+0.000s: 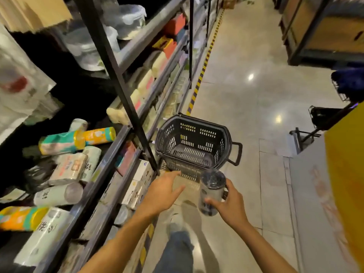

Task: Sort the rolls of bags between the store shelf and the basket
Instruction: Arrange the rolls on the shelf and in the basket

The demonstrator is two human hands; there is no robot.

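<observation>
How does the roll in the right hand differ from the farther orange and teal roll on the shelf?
Colour: the held roll is grey and dark; the orange and teal roll is bright.
Pose: the held roll stands nearly upright; the other lies on its side.
Support: the right hand grips the held roll; the other rests on other rolls.
Both are cylinders.

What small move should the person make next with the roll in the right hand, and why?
Probably carry the roll forward and lower it into the basket: the right hand grips it just short of the rim, the basket looks empty, and the left hand is open.
</observation>
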